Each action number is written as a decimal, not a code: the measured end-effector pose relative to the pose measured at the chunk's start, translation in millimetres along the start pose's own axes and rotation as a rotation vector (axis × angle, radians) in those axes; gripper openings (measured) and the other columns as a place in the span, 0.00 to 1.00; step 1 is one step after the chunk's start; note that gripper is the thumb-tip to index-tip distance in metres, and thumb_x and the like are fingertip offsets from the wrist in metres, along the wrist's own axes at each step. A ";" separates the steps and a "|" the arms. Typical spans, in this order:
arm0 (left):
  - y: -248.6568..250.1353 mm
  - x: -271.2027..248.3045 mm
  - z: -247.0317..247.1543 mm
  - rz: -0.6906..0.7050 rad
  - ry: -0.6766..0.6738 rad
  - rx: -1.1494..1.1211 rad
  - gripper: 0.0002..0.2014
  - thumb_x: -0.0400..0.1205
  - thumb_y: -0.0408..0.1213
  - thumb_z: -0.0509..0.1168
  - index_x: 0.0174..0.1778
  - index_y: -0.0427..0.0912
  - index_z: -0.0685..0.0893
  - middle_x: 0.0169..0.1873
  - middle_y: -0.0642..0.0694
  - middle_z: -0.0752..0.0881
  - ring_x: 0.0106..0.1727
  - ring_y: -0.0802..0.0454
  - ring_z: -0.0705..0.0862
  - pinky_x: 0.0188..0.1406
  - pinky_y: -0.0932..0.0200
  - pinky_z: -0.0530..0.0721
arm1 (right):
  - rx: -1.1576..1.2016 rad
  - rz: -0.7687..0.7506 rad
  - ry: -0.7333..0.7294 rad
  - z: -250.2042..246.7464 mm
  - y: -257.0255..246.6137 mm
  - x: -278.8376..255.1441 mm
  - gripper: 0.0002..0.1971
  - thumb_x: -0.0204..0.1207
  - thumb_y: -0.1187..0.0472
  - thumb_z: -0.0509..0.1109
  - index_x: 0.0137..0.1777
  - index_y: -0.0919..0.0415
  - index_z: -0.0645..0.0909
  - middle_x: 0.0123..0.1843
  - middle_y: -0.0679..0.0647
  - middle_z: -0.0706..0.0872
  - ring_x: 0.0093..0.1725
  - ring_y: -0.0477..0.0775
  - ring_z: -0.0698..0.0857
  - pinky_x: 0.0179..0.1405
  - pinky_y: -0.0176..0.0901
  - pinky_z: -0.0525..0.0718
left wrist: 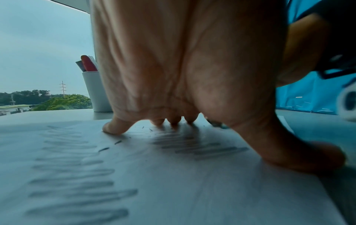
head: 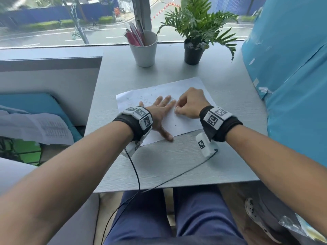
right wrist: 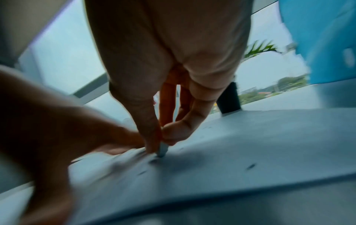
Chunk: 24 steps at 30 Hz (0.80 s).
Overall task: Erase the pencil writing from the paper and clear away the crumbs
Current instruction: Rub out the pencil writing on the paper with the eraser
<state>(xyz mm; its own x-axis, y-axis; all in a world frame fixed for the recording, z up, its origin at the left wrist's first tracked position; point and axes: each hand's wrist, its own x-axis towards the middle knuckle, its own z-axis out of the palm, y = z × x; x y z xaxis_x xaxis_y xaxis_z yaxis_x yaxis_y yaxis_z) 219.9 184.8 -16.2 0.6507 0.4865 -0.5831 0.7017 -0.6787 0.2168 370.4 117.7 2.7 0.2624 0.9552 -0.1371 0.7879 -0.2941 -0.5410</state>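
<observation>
The right hand (right wrist: 163, 106) pinches a small eraser (right wrist: 162, 150) between thumb and fingertips, its tip pressed on the paper (head: 185, 121); the left hand (head: 160, 112) lies flat beside it, fingers spread, pinning the sheet to the grey table (head: 177, 165); dark crumbs (left wrist: 104, 149) and faint pencil writing (left wrist: 77, 196) mark the page; beyond stand a white cup of pens (head: 144, 50) and a potted plant (head: 193, 52).

Illumination: diffuse daylight from the window (head: 70, 20) ahead. Head view bright, edges bowed. Both wrist views dim, blue-tinted, backlit; right wrist view motion-blurred. Soft shadows on the paper (left wrist: 173, 190).
</observation>
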 end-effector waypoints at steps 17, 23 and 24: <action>0.4 0.3 0.8 0.021 0.000 -0.008 0.74 0.57 0.69 0.79 0.85 0.58 0.29 0.83 0.60 0.26 0.84 0.52 0.27 0.72 0.14 0.36 | 0.047 -0.036 0.028 2.3 0.9 2.6 0.03 0.65 0.60 0.79 0.38 0.57 0.93 0.34 0.48 0.91 0.36 0.42 0.87 0.35 0.24 0.79; -6.0 2.3 3.3 0.066 0.016 0.017 0.73 0.58 0.73 0.76 0.85 0.58 0.29 0.82 0.61 0.26 0.83 0.54 0.26 0.71 0.15 0.33 | 0.076 -0.029 -0.147 -9.2 15.1 0.3 0.04 0.65 0.58 0.82 0.39 0.55 0.93 0.22 0.42 0.85 0.24 0.31 0.81 0.31 0.25 0.76; -8.6 1.2 4.0 0.085 0.027 0.023 0.71 0.60 0.74 0.74 0.85 0.59 0.30 0.83 0.60 0.26 0.83 0.54 0.26 0.72 0.16 0.32 | 0.080 0.007 -0.057 -19.1 26.1 7.3 0.04 0.66 0.58 0.81 0.39 0.56 0.92 0.22 0.42 0.85 0.23 0.32 0.81 0.33 0.28 0.76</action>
<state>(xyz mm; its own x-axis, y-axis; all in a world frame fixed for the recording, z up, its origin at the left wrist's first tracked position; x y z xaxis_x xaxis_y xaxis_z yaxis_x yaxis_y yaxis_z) 213.5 189.0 -21.9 0.7151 0.4410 -0.5423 0.6370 -0.7305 0.2460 403.5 116.3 3.4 0.2338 0.9541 -0.1870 0.7383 -0.2994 -0.6044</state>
